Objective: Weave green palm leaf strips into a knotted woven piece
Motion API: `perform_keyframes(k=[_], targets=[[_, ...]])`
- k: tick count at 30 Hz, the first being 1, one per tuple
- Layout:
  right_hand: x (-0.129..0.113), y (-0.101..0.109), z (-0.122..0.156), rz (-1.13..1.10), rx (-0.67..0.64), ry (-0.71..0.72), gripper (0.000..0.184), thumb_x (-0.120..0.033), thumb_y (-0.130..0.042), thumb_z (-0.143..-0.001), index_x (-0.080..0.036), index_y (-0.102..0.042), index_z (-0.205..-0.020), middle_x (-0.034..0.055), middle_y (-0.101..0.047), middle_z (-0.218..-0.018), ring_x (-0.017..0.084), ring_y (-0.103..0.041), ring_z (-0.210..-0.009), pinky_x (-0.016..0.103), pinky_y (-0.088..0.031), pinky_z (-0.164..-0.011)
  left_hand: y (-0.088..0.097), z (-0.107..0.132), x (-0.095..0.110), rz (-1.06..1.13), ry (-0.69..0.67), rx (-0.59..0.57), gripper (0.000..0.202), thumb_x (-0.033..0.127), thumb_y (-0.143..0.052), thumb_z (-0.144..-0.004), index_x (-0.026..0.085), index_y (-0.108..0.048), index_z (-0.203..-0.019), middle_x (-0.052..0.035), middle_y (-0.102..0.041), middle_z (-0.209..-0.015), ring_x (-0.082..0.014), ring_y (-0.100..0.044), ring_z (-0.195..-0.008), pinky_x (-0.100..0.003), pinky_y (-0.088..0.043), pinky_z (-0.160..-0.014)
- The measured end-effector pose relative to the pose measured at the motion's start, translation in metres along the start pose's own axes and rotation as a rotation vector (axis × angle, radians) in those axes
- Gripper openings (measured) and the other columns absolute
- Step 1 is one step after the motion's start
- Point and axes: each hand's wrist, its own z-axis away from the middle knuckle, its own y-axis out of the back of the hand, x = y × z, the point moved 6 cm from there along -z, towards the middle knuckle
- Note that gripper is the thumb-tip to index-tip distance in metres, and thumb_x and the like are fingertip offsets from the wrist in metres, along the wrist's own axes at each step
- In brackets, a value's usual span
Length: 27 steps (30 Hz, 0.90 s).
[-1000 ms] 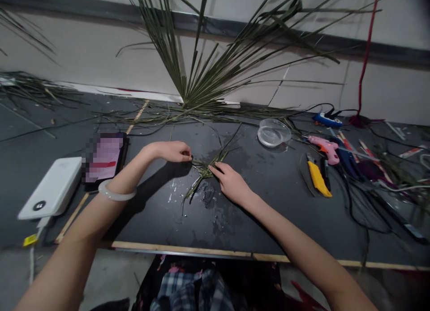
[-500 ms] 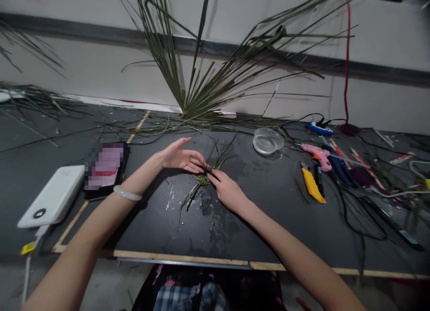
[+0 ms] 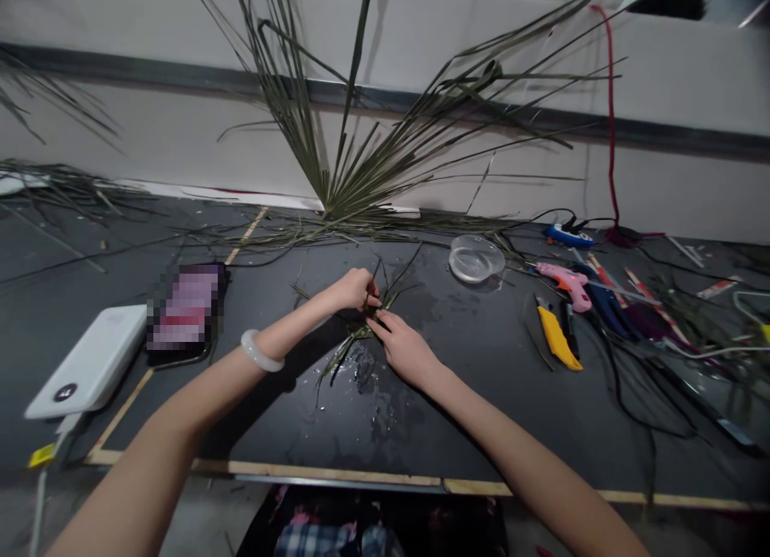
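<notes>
— What's on the left?
— A white power bank [image 3: 90, 364] and a phone [image 3: 184, 308] on the dark table [image 3: 481, 380].
— The hands?
— The left hand [image 3: 354, 290] is closed, pinching thin leaf strips [image 3: 380, 274]. The green weave [image 3: 361, 331] lies mid-table under the right hand [image 3: 403, 348]'s fingertips; I can't tell whether that hand grips it.
— Further right?
— A clear bowl [image 3: 476, 258], a pink glue gun [image 3: 565, 280] and a yellow knife [image 3: 557, 338].

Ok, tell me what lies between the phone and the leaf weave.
Head view: from phone to leaf weave runs black tabletop, crossed by the left forearm with its white bangle and one thin loose leaf strip.
</notes>
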Motion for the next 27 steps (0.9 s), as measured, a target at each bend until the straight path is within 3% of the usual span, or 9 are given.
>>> perform_keyframes(k=[7,15,22,27], targets=[[0.002,-0.001,0.0,-0.018,-0.009,-0.014,0.05,0.002,-0.037,-0.082,-0.008,-0.054,-0.128,0.0187,-0.055,-0.13,0.022,-0.044,-0.128,0.038,-0.041,-0.106,0.005,0.004,0.007,-0.224,0.08,0.059,0.008,0.016,-0.068,-0.068,0.013,-0.066,-0.061,-0.0011,-0.059,-0.049,-0.0129,-0.058,-0.051,-0.02,-0.043,-0.052],[0.004,-0.005,0.002,-0.02,-0.012,-0.02,0.052,0.0,-0.038,-0.083,-0.01,-0.052,-0.131,0.0173,-0.055,-0.129,0.022,-0.044,-0.127,0.039,-0.042,-0.105,0.007,-0.004,0.021,-0.402,0.14,0.164,0.018,0.017,-0.079,-0.05,0.014,-0.062,-0.056,-0.008,-0.063,-0.059,-0.0261,-0.065,-0.079,-0.026,-0.049,-0.069],[0.004,-0.006,0.002,-0.02,-0.019,-0.015,0.051,0.0,-0.036,-0.083,-0.01,-0.052,-0.131,0.016,-0.058,-0.125,0.022,-0.045,-0.127,0.037,-0.041,-0.105,0.005,-0.001,0.017,-0.349,0.151,0.157,0.014,0.012,-0.073,-0.053,0.013,-0.062,-0.062,-0.0133,-0.067,-0.077,-0.03,-0.064,-0.092,-0.031,-0.048,-0.079],[0.004,-0.006,0.002,-0.014,-0.013,-0.014,0.05,0.001,-0.038,-0.082,-0.006,-0.053,-0.129,0.0194,-0.054,-0.131,0.024,-0.044,-0.128,0.039,-0.04,-0.106,0.01,0.005,0.003,-0.15,0.097,0.094,0.011,0.019,-0.066,-0.062,0.014,-0.057,-0.058,-0.0032,-0.061,-0.061,-0.0196,-0.063,-0.075,-0.024,-0.047,-0.068]])
